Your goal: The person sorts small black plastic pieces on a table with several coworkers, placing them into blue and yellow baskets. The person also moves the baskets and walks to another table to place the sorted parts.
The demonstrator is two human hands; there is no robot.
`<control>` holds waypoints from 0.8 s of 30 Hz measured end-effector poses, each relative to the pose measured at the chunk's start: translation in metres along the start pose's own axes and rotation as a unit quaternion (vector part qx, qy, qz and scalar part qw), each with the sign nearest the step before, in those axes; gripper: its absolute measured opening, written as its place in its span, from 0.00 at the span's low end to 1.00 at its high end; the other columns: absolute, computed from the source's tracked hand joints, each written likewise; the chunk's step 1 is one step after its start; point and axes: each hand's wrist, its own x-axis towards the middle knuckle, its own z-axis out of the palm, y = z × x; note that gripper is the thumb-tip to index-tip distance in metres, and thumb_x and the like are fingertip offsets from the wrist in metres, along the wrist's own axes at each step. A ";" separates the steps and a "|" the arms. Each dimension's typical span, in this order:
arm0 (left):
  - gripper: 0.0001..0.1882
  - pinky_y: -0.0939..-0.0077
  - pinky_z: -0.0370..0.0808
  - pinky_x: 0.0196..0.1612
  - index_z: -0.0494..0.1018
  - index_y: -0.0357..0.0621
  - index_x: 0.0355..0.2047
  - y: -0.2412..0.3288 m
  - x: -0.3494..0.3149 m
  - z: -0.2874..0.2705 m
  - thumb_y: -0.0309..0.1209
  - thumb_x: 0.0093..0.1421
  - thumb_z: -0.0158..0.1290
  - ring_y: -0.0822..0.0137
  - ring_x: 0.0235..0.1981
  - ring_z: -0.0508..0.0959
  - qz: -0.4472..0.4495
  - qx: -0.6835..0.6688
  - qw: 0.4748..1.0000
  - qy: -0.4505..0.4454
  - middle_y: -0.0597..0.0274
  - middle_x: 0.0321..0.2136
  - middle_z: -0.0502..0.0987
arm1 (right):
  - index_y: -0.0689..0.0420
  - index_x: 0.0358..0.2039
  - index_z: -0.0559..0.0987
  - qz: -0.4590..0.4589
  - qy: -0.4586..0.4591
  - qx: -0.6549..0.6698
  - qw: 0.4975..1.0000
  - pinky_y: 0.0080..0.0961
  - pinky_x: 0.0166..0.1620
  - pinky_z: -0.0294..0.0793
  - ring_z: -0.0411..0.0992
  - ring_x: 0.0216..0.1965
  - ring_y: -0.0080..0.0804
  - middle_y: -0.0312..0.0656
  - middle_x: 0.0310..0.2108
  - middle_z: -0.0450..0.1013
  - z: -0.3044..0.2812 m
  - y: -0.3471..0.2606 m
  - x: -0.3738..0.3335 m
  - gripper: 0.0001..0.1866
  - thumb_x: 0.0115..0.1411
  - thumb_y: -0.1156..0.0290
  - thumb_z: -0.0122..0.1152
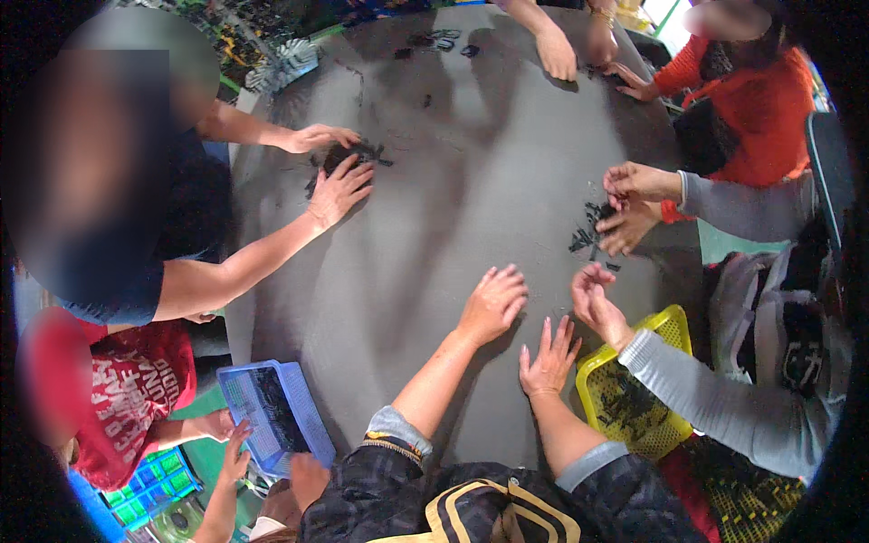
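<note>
On the grey table [407,299], my left hand [493,303] rests palm down with its fingers stretched forward. My right hand [549,360] lies flat nearer to me, fingers spread on the tabletop. Neither holds anything that I can see. Right beside my right hand is a yellow plastic basket [681,328] with small black pieces [625,403] in it. A co-worker's grey-sleeved hand [597,303] hangs over the basket's far left corner, close to mine. Beyond it lies a small heap of black pieces [590,226], touched by another person's hand [631,224].
At left, a co-worker's two hands [339,190] cover a pile of black pieces [376,154]. A blue basket [312,421] holding dark pieces stands at the near left edge, with people's hands around it. More black pieces [444,38] and other workers' hands [557,56] are at the far side.
</note>
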 end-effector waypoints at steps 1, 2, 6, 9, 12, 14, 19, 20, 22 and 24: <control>0.13 0.54 0.60 0.63 0.75 0.40 0.42 0.003 0.001 0.001 0.32 0.59 0.53 0.54 0.59 0.67 -0.014 -0.029 0.995 0.099 0.54 0.50 0.75 | 0.51 0.67 0.53 0.002 0.000 0.001 1.000 0.56 0.67 0.34 0.36 0.70 0.49 0.51 0.70 0.39 0.000 -0.001 0.000 0.42 0.55 0.50 0.55; 0.13 0.55 0.60 0.63 0.75 0.40 0.42 0.002 0.002 0.003 0.31 0.58 0.53 0.54 0.59 0.68 -0.037 -0.013 0.992 0.122 0.53 0.50 0.75 | 0.51 0.67 0.53 0.001 0.008 -0.003 1.000 0.56 0.67 0.35 0.36 0.70 0.50 0.52 0.70 0.39 0.001 0.000 -0.002 0.42 0.55 0.50 0.55; 0.20 0.54 0.56 0.64 0.69 0.41 0.53 0.000 0.016 0.003 0.29 0.59 0.51 0.53 0.62 0.62 -0.086 0.062 0.987 0.123 0.51 0.56 0.69 | 0.54 0.66 0.53 -0.001 0.022 -0.006 1.000 0.56 0.67 0.34 0.35 0.70 0.52 0.53 0.69 0.38 -0.001 0.000 -0.001 0.43 0.56 0.49 0.53; 0.30 0.48 0.45 0.67 0.56 0.44 0.63 0.008 0.032 0.011 0.32 0.61 0.49 0.53 0.68 0.51 -0.086 0.118 0.988 0.038 0.54 0.65 0.55 | 0.56 0.67 0.52 0.007 0.025 0.001 1.000 0.56 0.68 0.32 0.35 0.70 0.53 0.54 0.69 0.38 0.000 0.000 -0.001 0.43 0.56 0.48 0.53; 0.31 0.47 0.44 0.67 0.55 0.45 0.64 0.022 0.038 0.024 0.33 0.61 0.49 0.53 0.68 0.50 -0.048 0.180 0.982 -0.033 0.55 0.66 0.54 | 0.56 0.66 0.51 0.009 0.036 0.003 0.999 0.56 0.68 0.31 0.35 0.70 0.53 0.55 0.69 0.38 0.000 -0.001 -0.001 0.45 0.55 0.48 0.54; 0.24 0.46 0.47 0.66 0.66 0.44 0.57 0.034 0.028 0.027 0.34 0.60 0.50 0.54 0.66 0.54 0.017 0.115 0.992 -0.057 0.55 0.62 0.61 | 0.57 0.66 0.50 0.019 0.010 -0.004 1.000 0.56 0.68 0.31 0.34 0.70 0.53 0.55 0.69 0.38 -0.004 -0.002 0.000 0.46 0.54 0.47 0.54; 0.13 0.55 0.63 0.61 0.76 0.43 0.43 0.046 -0.014 0.022 0.26 0.55 0.55 0.53 0.58 0.68 0.022 -0.035 0.999 0.030 0.54 0.51 0.73 | 0.57 0.66 0.50 0.023 0.023 0.009 0.999 0.57 0.67 0.32 0.35 0.70 0.54 0.55 0.68 0.42 -0.007 -0.009 0.007 0.48 0.51 0.48 0.58; 0.13 0.56 0.64 0.60 0.76 0.43 0.42 0.042 -0.023 0.016 0.26 0.55 0.55 0.54 0.57 0.68 -0.010 -0.034 0.997 0.065 0.54 0.50 0.74 | 0.58 0.66 0.51 0.022 0.035 0.001 0.999 0.57 0.67 0.33 0.37 0.70 0.54 0.55 0.67 0.45 -0.004 -0.009 0.006 0.48 0.50 0.49 0.59; 0.12 0.59 0.65 0.58 0.76 0.42 0.39 0.034 -0.036 0.008 0.26 0.53 0.56 0.54 0.56 0.70 -0.065 -0.045 0.988 0.135 0.54 0.48 0.75 | 0.58 0.65 0.53 0.030 0.042 0.015 0.999 0.57 0.67 0.34 0.39 0.69 0.54 0.55 0.66 0.46 -0.001 -0.009 0.002 0.47 0.51 0.49 0.58; 0.12 0.59 0.67 0.54 0.75 0.41 0.39 0.016 -0.051 -0.012 0.24 0.52 0.56 0.52 0.50 0.72 -0.101 0.006 0.970 0.220 0.53 0.44 0.75 | 0.57 0.65 0.53 0.026 0.050 0.006 0.998 0.57 0.67 0.33 0.40 0.68 0.53 0.55 0.66 0.47 -0.001 -0.015 0.003 0.45 0.52 0.50 0.58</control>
